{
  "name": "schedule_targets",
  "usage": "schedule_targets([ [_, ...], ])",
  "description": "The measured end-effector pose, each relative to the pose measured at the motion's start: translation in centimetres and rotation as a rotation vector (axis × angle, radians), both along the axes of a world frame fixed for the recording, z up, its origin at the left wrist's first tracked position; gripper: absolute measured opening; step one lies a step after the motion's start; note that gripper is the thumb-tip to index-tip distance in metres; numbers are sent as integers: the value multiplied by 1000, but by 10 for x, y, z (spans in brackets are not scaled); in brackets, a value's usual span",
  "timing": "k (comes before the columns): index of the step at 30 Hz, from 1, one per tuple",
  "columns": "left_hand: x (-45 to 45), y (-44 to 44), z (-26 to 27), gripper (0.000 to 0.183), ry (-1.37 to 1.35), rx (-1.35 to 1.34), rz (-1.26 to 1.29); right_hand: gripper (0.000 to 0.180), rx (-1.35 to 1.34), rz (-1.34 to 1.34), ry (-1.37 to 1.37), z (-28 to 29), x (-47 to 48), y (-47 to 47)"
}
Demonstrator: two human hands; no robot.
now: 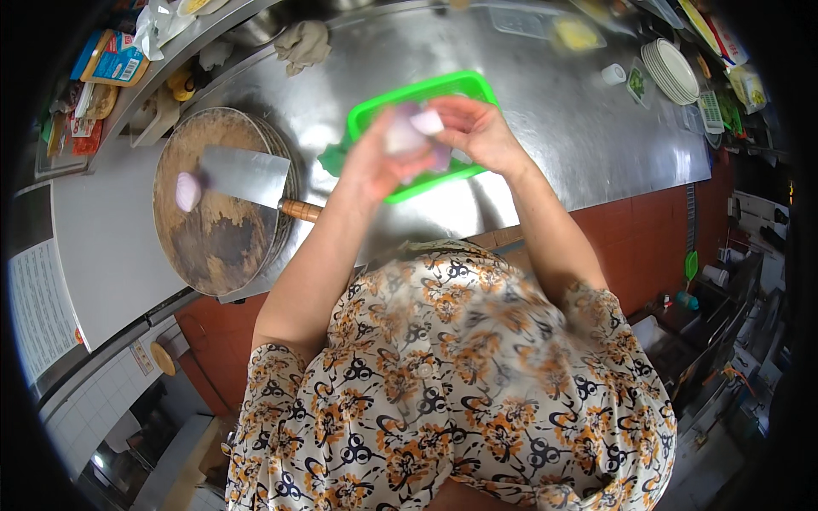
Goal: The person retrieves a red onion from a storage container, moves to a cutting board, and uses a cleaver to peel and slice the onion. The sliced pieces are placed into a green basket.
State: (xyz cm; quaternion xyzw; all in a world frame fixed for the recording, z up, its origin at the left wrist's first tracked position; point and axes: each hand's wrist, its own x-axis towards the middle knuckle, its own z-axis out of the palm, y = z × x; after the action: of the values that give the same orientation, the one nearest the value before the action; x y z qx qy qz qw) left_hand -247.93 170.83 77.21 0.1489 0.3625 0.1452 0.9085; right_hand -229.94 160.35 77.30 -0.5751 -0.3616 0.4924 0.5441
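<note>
Over a bright green plastic basket [425,185] my two hands are close together. Blurred by motion, my left hand [374,156] holds a pale purple onion [404,134]. The fingertips of my right hand [470,128] pinch a small white piece [429,122] against the onion, perhaps a layer of it. More pale pieces lie in the basket, mostly hidden by the hands. To the left, a cleaver [246,174] with a wooden handle lies on a round wooden chopping block [236,249], beside a piece of purple onion [188,191].
The stainless steel counter [409,45] bears a crumpled cloth [303,46] at its back left. At the right are a stack of plates [670,71], a small white cup [613,75] and a container of chopped greens [637,83]. Jars and packets crowd a shelf at upper left.
</note>
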Motion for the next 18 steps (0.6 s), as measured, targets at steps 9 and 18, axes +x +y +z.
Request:
schedule_targets([
  [9, 3, 0, 0, 58, -12, 102, -146, 45, -37, 81, -156, 13, -7, 6],
  [18, 4, 4, 9, 52, 138, 282, -138, 41, -172, 110, -194, 25, -2, 7],
])
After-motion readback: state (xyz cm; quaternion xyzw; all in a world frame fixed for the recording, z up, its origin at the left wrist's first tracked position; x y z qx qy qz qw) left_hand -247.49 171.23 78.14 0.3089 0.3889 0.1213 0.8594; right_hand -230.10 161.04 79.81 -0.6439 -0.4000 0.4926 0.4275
